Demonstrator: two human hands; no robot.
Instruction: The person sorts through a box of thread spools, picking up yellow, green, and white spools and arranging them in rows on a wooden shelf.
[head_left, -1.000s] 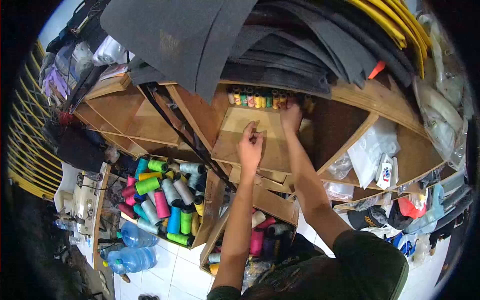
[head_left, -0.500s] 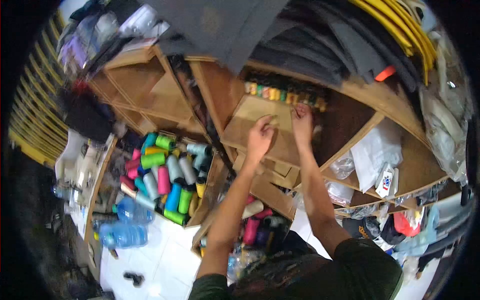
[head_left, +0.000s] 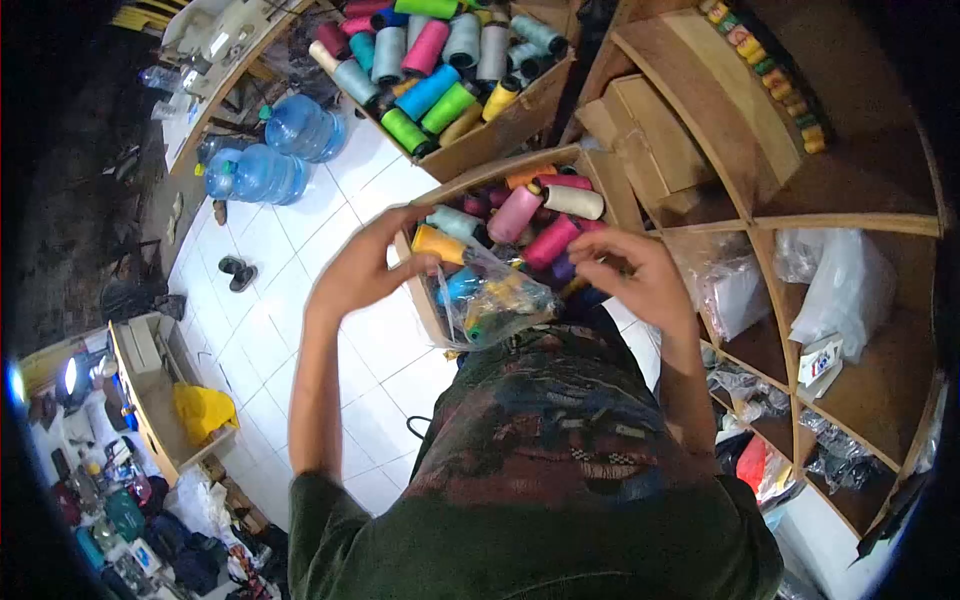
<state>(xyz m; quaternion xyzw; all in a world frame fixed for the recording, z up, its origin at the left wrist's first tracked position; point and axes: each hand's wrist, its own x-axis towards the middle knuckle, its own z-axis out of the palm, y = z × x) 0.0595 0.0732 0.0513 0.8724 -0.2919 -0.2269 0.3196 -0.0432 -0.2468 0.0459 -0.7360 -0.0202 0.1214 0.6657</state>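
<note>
An open cardboard box (head_left: 413, 290) in front of me holds thread cones in several colours, among them a pink one (head_left: 515, 213), a cream one (head_left: 574, 202) and a magenta one (head_left: 552, 242). A clear plastic bag (head_left: 505, 300) with small coloured items lies over its near side. At the left rim is my left hand (head_left: 365, 268), thumb and fingers spread about the end of a yellow-orange thread cone (head_left: 437, 244); a firm hold does not show. My right hand (head_left: 642, 278) hovers by the magenta cone at the right side, fingers bent and apart, nothing visible between them.
Another box (head_left: 500, 135) of thread cones stands beyond. Large blue water bottles (head_left: 270, 172) are on the white tiled floor (head_left: 345, 345). Wooden shelving (head_left: 750, 225) rises at the right, with a row of small spools (head_left: 770, 75) and plastic-wrapped packs (head_left: 738, 295).
My view has tilted down and left. Both hands have left the shelf compartment with the small spools and come down to the lower thread box, farther apart than before.
</note>
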